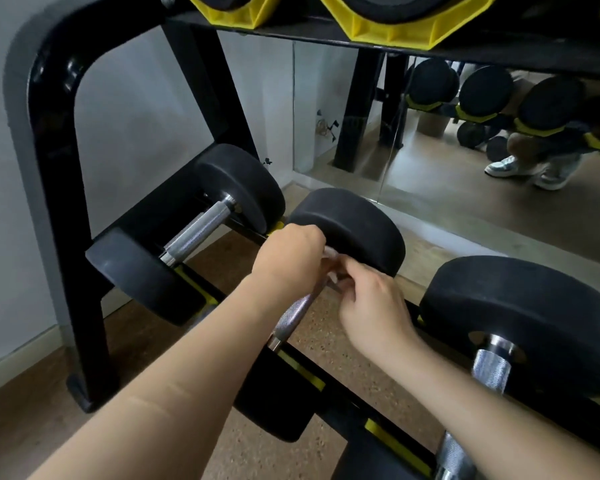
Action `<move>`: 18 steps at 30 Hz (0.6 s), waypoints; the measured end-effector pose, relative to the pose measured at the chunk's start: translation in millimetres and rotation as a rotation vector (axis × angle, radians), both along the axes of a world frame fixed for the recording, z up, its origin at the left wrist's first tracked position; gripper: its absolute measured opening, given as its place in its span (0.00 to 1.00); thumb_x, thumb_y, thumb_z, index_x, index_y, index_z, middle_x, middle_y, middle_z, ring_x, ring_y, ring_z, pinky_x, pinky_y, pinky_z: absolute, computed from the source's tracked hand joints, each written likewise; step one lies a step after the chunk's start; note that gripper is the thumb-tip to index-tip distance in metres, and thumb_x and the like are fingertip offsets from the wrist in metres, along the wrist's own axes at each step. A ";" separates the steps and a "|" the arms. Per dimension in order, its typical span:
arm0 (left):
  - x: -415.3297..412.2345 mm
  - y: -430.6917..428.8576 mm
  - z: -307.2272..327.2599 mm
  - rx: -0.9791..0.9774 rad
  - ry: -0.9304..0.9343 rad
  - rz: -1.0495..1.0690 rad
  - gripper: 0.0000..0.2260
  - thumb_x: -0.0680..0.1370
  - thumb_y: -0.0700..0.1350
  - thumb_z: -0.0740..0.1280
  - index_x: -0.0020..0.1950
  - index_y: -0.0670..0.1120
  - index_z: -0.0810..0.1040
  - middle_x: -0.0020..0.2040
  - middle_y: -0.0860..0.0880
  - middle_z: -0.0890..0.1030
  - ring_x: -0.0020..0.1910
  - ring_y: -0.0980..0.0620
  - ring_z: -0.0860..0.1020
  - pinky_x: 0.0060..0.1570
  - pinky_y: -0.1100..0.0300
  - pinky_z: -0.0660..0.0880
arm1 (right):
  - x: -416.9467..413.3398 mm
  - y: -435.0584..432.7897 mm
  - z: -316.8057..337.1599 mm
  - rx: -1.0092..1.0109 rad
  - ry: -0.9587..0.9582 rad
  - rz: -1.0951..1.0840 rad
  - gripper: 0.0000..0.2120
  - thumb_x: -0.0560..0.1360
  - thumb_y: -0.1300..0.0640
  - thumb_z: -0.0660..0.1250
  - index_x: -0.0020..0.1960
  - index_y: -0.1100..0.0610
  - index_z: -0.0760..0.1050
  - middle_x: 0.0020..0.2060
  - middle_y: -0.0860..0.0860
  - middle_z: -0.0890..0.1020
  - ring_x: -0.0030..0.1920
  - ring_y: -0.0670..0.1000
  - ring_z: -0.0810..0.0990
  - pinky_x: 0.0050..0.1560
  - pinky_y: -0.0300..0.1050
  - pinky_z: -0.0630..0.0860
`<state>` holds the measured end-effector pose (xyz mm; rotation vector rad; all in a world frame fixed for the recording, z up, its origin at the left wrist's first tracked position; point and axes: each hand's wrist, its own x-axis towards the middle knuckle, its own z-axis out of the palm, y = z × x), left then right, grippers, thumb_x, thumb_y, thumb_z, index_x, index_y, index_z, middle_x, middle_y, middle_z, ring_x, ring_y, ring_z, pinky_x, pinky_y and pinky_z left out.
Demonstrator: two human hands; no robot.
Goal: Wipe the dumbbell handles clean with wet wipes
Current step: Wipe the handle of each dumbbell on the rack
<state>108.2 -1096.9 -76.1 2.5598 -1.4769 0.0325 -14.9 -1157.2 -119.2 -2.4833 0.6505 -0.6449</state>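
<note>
Dumbbell handle [293, 315] lies on the lower tier of the black rack [39, 133]; left hand [291, 258] curls round a wet wipe [330, 255] at the handle's far end; right hand [371, 306] pinches the wipe just beside it. Speckled cork floor [343, 344] beneath; grey wall [125, 116] to the left; mirror [465, 161] behind.

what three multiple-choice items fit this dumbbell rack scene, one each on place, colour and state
1. Where is the wet wipe? A floor; B middle dumbbell's handle; C top shelf.
2. Upper shelf cradles are: A yellow; B red; C blue.
3. Leftmost handle is: A gripped; B wrapped; C bare.
Key: B, left hand and right hand hold it on that handle; A, bright yellow plastic; C, no hand or wipe touches it.
</note>
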 end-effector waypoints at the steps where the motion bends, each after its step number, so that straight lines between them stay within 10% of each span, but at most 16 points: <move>1: 2.1 0.4 2.3 0.008 0.048 0.033 0.09 0.77 0.52 0.68 0.50 0.47 0.82 0.36 0.53 0.76 0.37 0.53 0.76 0.39 0.60 0.73 | -0.3 0.3 2.5 0.037 0.028 -0.005 0.23 0.76 0.67 0.60 0.70 0.53 0.71 0.59 0.50 0.79 0.60 0.52 0.77 0.58 0.40 0.71; 11: -3.3 29.5 31.8 0.461 0.160 0.185 0.07 0.77 0.45 0.67 0.53 0.46 0.80 0.44 0.48 0.77 0.46 0.45 0.78 0.37 0.55 0.69 | 7.1 44.2 35.7 0.235 0.416 0.085 0.21 0.76 0.65 0.64 0.67 0.51 0.74 0.69 0.48 0.66 0.66 0.51 0.70 0.60 0.40 0.71; 15: -11.7 41.9 42.4 0.517 0.298 0.220 0.10 0.77 0.43 0.66 0.57 0.45 0.80 0.54 0.47 0.80 0.54 0.44 0.79 0.40 0.56 0.70 | 6.1 52.9 59.1 0.778 0.490 -0.023 0.17 0.79 0.61 0.61 0.64 0.48 0.76 0.62 0.47 0.76 0.62 0.50 0.74 0.63 0.48 0.73; 18: -22.5 63.8 64.5 0.334 0.425 0.280 0.04 0.75 0.45 0.68 0.43 0.46 0.79 0.40 0.48 0.79 0.43 0.45 0.80 0.36 0.57 0.71 | -2.5 55.6 108.1 1.246 0.317 -0.172 0.16 0.78 0.59 0.66 0.65 0.47 0.73 0.58 0.47 0.80 0.58 0.50 0.78 0.56 0.48 0.78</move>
